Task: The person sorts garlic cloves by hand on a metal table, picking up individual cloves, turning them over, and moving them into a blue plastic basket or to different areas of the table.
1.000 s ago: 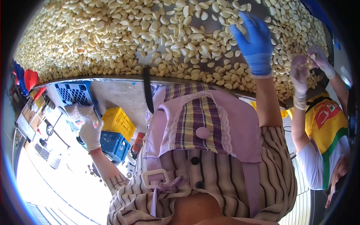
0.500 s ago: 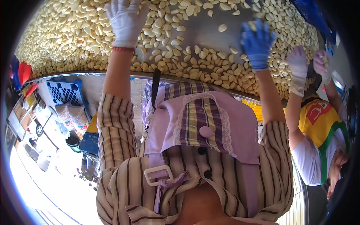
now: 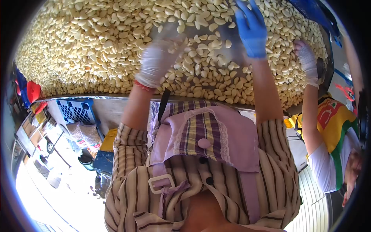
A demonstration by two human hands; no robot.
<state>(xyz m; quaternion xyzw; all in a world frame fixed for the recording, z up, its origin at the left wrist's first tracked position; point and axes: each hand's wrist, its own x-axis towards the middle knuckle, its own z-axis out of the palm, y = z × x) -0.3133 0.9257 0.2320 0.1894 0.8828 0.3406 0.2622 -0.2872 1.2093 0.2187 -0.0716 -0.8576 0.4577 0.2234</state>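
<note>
A thick layer of peeled garlic cloves (image 3: 96,46) covers the metal table (image 3: 247,71) in front of me. My left hand (image 3: 162,54), in a whitish glove with a red band at the wrist, is low over the cloves at the centre-left. Motion smears its fingers, so its grip does not show. Farther forward and to the right is my right hand (image 3: 251,29) in a blue glove. Its fingers are stretched out over the cloves, and I see nothing held in them.
A co-worker's gloved hand (image 3: 307,62) rests among the cloves on the right; that person wears a yellow and green apron (image 3: 334,120). Blue plastic (image 3: 313,13) lies at the far right edge. Below left are a blue pallet (image 3: 77,111) and filled sacks (image 3: 87,135).
My left hand has swept right and nearer to me, and cloves now cover more of the bare metal. My right hand has shifted left and forward. The co-worker's nearer hand has lowered onto the cloves.
</note>
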